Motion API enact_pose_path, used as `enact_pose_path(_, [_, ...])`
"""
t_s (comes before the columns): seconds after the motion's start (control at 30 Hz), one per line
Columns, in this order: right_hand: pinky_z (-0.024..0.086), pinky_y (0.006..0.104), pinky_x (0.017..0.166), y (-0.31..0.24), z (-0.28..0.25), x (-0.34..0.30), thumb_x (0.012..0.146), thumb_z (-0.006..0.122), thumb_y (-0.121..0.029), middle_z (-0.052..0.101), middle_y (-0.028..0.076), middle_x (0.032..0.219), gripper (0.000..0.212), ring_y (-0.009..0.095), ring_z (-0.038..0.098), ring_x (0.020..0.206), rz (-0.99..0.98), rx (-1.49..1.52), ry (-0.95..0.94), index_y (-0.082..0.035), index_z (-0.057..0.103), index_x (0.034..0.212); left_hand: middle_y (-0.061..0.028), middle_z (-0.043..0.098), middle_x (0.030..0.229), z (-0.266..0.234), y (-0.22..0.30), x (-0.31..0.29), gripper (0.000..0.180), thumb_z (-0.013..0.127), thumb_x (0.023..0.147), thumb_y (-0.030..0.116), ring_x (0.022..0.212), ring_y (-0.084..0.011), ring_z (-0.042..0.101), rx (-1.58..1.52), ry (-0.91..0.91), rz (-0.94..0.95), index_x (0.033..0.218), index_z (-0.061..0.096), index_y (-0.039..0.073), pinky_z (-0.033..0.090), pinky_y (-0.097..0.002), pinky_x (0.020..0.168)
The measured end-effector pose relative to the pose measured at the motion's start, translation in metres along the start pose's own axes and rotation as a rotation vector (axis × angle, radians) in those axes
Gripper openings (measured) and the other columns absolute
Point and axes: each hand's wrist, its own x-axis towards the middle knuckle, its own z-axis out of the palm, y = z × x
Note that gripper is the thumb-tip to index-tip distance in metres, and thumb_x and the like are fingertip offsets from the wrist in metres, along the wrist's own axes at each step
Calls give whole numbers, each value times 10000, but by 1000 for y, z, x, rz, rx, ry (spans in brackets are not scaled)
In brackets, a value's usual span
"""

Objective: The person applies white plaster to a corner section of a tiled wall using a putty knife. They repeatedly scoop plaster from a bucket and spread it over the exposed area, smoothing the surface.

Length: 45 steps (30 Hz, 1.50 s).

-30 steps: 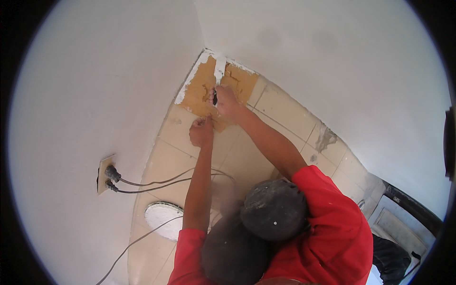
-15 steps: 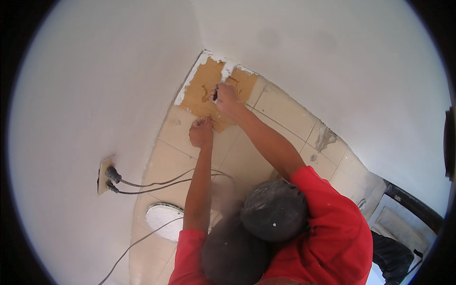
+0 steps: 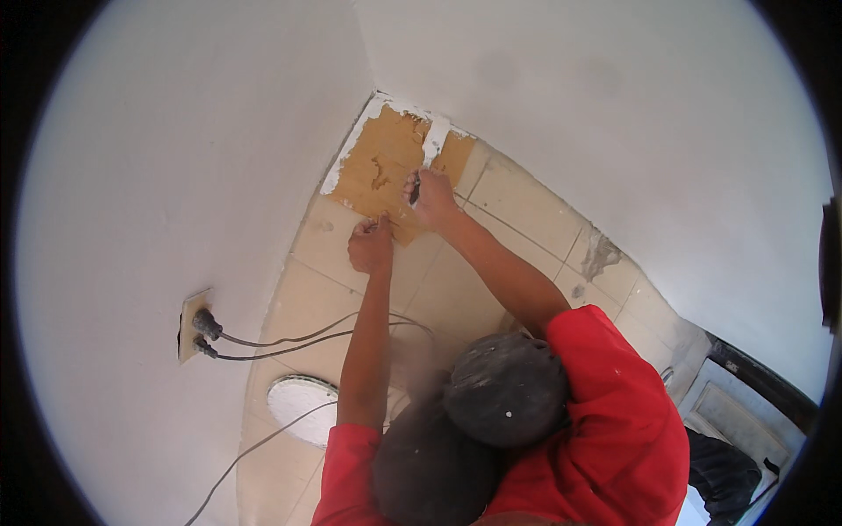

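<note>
A torn brown paper sheet (image 3: 364, 162) lies on the floor tiles in the room's corner, with white putty smeared along its wall-side edges. My right hand (image 3: 433, 198) is closed round the dark handle of a putty knife (image 3: 436, 140). The knife's white-coated blade points away from me and lies over the sheet's far right part, by the foot of the right wall. At the sheet's near edge, my left hand (image 3: 370, 246) is closed in a pinch on the paper; its fingertips are partly hidden.
On the left wall sits an outlet plate (image 3: 189, 326) with two plugs in it. Dark cables (image 3: 289, 347) cross the tiles under my left forearm. A round white lid or disc (image 3: 301, 405) lies beside that arm. Far right, a pale door panel (image 3: 732, 399) stands near dark fabric.
My right hand and the putty knife have shifted to the right and slightly toward me along the sheet. The left hand stays nearly where it was.
</note>
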Motion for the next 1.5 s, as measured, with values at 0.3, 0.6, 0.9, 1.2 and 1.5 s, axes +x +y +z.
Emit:
enact_pose_path(0.3, [439,331,562,-3,8,17,1029,461,-100,509,44,758,98,164,488,623,3,-116,-88,-65,496,945,-14,779,850,3,2,-1,450,821,731,552,820,-253,751,-10,0,17,967,814,170,570,-435,750])
enact_pose_path(0.6, [432,379,534,12,9,18,945,465,-49,521,97,688,136,216,510,576,51,-72,-78,-55,515,819,-31,785,888,-1,-4,2,455,818,738,572,838,-261,753,28,31,15,936,803,163,571,-440,751])
enact_pose_path(0.9, [428,382,529,15,52,6,952,455,-51,498,102,645,196,225,493,545,181,-8,-106,-53,506,763,-30,789,891,-3,-18,12,463,821,731,569,852,-266,755,-10,42,-23,963,810,169,571,-442,752])
enact_pose_path(1.2, [434,368,554,5,39,29,995,444,-63,499,73,747,133,202,466,601,88,-92,-107,-49,494,872,-25,778,852,5,-2,0,447,823,726,557,827,-275,750,-4,33,18,951,811,171,570,-445,739])
enact_pose_path(1.5, [440,370,558,-2,27,39,989,434,-65,513,75,749,129,207,485,614,38,-65,-122,-48,487,872,-38,780,860,8,-2,-1,441,822,736,548,828,-268,752,14,68,63,949,808,162,568,-448,730])
